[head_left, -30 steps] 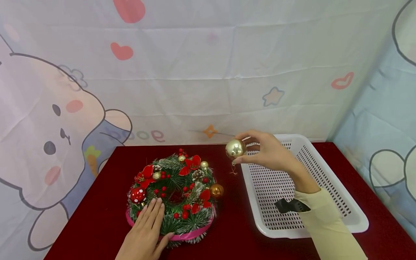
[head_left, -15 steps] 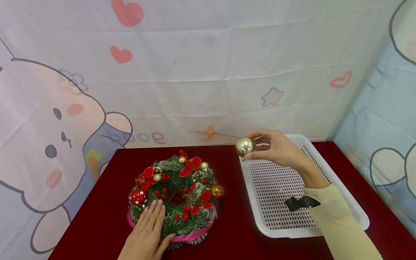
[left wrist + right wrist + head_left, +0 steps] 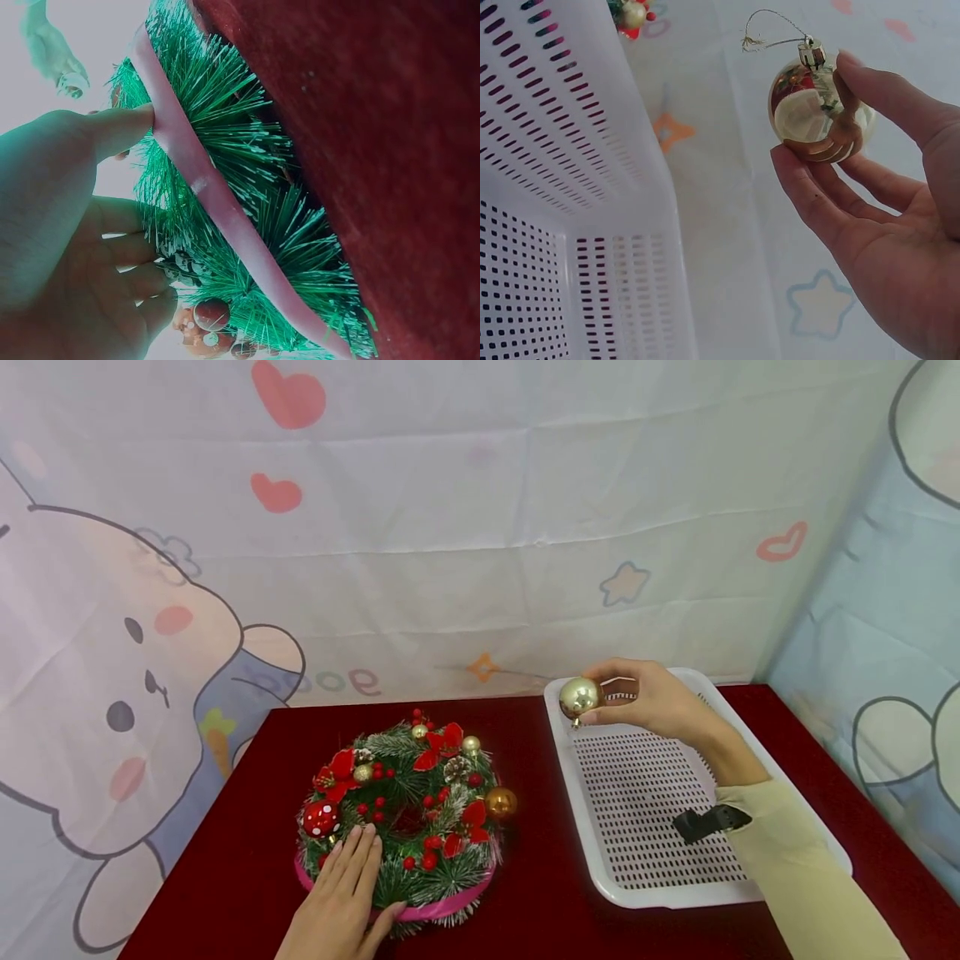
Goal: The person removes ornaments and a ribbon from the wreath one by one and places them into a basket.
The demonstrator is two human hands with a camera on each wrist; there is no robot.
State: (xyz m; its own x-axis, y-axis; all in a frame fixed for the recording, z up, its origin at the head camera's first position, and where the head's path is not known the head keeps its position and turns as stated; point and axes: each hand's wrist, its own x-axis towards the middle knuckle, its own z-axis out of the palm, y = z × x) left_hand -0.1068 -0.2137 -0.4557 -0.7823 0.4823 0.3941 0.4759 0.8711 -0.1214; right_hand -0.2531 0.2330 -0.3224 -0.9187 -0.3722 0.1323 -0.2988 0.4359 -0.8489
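Note:
A shiny gold bauble [image 3: 580, 697] is pinched between the thumb and fingers of my right hand [image 3: 651, 697], over the far left corner of the white basket [image 3: 600, 868]. In the right wrist view a thin looped string [image 3: 774, 13] hangs off the bauble's cap. My left hand [image 3: 337, 893] lies flat with straight fingers on the near left side of the green wreath [image 3: 450, 877]. Its thumb touches the pink ribbon [image 3: 217, 202] round the wreath's edge. Red flowers, berries, pinecones and small baubles decorate the wreath.
A dark red cloth [image 3: 532, 827] covers the table, with a strip of it between wreath and basket. An amber bauble [image 3: 500, 802] sits at the wreath's right edge. Behind stands a printed fabric backdrop [image 3: 420, 577].
My right hand has carried the gold bauble to the right, from beside the basket to above its far left corner. The left hand stays on the wreath.

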